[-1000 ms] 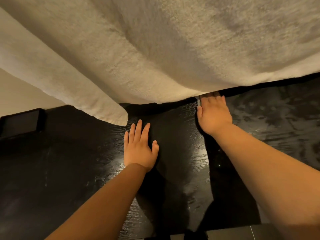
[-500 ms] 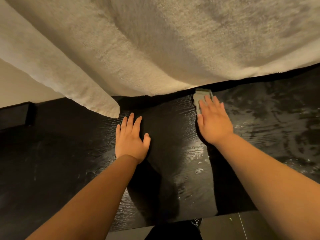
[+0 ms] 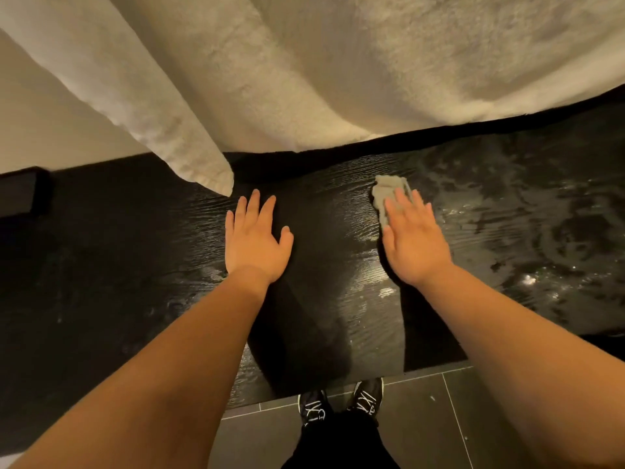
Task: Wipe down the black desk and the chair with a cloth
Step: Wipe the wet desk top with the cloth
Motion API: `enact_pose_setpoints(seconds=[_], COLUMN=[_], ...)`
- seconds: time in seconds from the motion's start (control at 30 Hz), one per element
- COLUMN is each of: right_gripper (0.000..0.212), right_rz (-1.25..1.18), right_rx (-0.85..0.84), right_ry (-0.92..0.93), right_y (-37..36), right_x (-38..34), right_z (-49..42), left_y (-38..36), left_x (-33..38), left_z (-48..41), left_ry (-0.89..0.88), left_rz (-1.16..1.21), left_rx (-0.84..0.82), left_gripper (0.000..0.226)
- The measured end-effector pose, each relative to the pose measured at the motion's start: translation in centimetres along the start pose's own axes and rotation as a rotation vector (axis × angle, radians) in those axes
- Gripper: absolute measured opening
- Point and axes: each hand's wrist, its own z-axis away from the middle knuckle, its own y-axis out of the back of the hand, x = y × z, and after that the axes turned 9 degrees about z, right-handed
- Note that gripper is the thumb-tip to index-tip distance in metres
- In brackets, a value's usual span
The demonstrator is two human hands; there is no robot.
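two hands lie flat on the black desk [image 3: 142, 265] — the left hand [image 3: 255, 240] bare on the wood, fingers straight; the right hand [image 3: 414, 242] presses straight fingers on a grey cloth [image 3: 385, 192] near the far edge. wet streaks shine right — a white towel [image 3: 304, 62] hangs above.

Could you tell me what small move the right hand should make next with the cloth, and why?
Probably slide the cloth toward the left hand: the right hand presses it flat, the desk shines wet on its right but looks dull leftward.
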Motion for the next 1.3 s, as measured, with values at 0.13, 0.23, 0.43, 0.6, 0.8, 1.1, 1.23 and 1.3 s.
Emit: enact_pose_setpoints(seconds=[0.13,0.23,0.43,0.6,0.8,1.1,1.23,1.3], right_gripper=[0.062,0.063,0.061,0.066,0.064,0.062,0.065,0.067], right_rz=[-0.012,0.001,0.031,0.010,-0.006,-0.011,-0.016,-0.017], right_rx=[0.010,-0.002,-0.083,-0.067,0.000,-0.005,-0.019,0.009], right_ry=[-0.235,-0.084,0.337,-0.115,-0.055,0.066,-0.247,-0.327], right_y=[0.3,0.1,-1.1,-1.0,-1.1,-2.4,-2.1,-1.9], right_x=[-1.6,-6.1,-5.8,0.4,-8.4,-3.7,-2.2,-5.0], right_z=[0.9,3.6,8.0,6.2,9.6,11.2,11.2,11.6], left_y=[0.3,0.3,-0.3,-0.6,-0.8,-0.4,-0.2,-0.2], left_x=[0.0,0.3,-0.2,-0.7,-0.4,-0.9,-2.3,-2.8], left_z=[0.7,2.9,8.5,9.8,9.6,9.8,11.8,12.8], left_ry=[-0.015,-0.022,-0.088,-0.125,-0.124,-0.162,-0.219,-0.234], left_rz=[-0.015,-0.016,-0.060,-0.071,-0.066,-0.076,-0.084,-0.083], left_rx=[-0.045,-0.081,-0.133,-0.138,-0.113,-0.159,-0.184,-0.187], left_gripper=[0.071,0.072,0.074,0.075,0.075,0.074,0.073,0.072])
